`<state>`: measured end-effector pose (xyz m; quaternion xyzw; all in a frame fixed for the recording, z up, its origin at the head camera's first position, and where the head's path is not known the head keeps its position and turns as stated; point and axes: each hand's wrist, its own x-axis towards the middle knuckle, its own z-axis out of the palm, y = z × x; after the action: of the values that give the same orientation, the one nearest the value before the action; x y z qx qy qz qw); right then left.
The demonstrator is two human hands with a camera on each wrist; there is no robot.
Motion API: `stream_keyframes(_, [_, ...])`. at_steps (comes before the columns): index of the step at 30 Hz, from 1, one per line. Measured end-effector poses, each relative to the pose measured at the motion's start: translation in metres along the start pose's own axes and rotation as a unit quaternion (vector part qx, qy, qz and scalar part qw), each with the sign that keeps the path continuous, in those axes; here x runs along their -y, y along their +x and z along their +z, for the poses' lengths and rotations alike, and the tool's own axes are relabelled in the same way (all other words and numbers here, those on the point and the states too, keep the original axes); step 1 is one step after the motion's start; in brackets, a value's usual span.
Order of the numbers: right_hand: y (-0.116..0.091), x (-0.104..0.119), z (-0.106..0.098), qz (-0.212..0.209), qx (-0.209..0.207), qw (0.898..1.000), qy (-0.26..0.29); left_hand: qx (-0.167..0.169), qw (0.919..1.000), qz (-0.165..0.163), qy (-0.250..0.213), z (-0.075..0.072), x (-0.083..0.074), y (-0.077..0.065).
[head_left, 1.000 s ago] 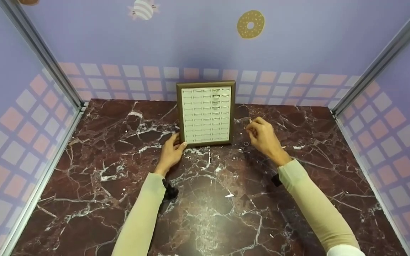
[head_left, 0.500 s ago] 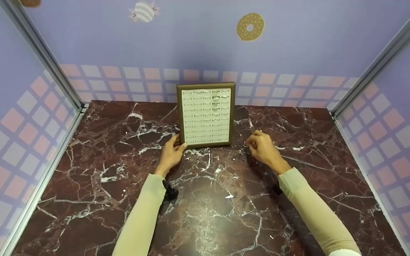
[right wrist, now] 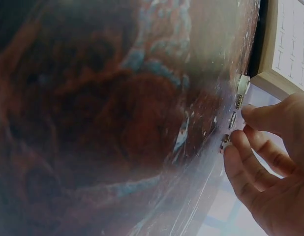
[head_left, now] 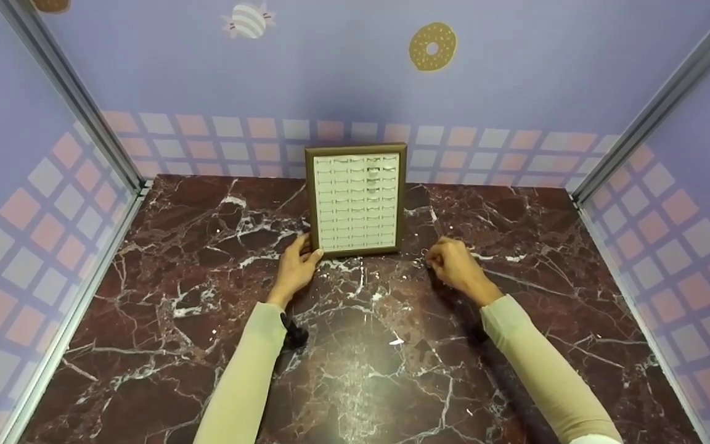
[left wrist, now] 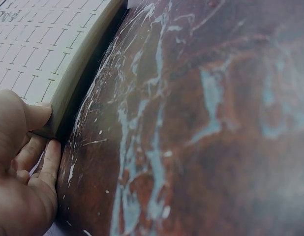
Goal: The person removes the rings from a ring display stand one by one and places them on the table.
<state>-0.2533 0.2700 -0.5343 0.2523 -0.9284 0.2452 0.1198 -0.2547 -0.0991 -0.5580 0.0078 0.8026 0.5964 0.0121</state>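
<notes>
A brown-framed ring display board (head_left: 358, 216) leans upright by the back wall, its white face lined with rows of slots. Several slots near its upper right hold shiny rings (head_left: 373, 172). My left hand (head_left: 295, 268) grips the lower left corner, thumb on the front and fingers behind and below, as the left wrist view shows. My right hand (head_left: 455, 265) is beside the board's lower right, thumb and fingers bent close together at small rings (right wrist: 232, 120). A larger pale-topped ring (right wrist: 243, 86) lies near the frame corner. Whether the fingertips pinch a ring is unclear.
The dark red marbled tabletop (head_left: 355, 345) carries white veins and small pale specks. Behind it rises a lilac back wall (head_left: 342, 74) with printed sweets and tiles. Side panels (head_left: 688, 246) enclose the table on both sides.
My right hand has moved down toward the front, closer to the rings beside the board. The left hand keeps its grip on the board's corner.
</notes>
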Motion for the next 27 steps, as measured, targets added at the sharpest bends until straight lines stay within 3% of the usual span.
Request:
stream_keyframes(7, [-0.0016,-0.0006,-0.0004,0.009,0.012,1.0,-0.002,-0.002,0.9998,0.018,0.002,-0.0001,-0.0012,0.0001])
stream_keyframes(18, [-0.0032,-0.0019,0.0021,-0.009,0.008,1.0,-0.007,-0.001,0.9999,0.011,-0.006,-0.0009,0.0001,0.0004])
stream_keyframes(27, [-0.0055,-0.0006,-0.0002,0.018,0.024,0.999,0.013,-0.002,0.9999,0.005,-0.012,0.0002,-0.0009,0.001])
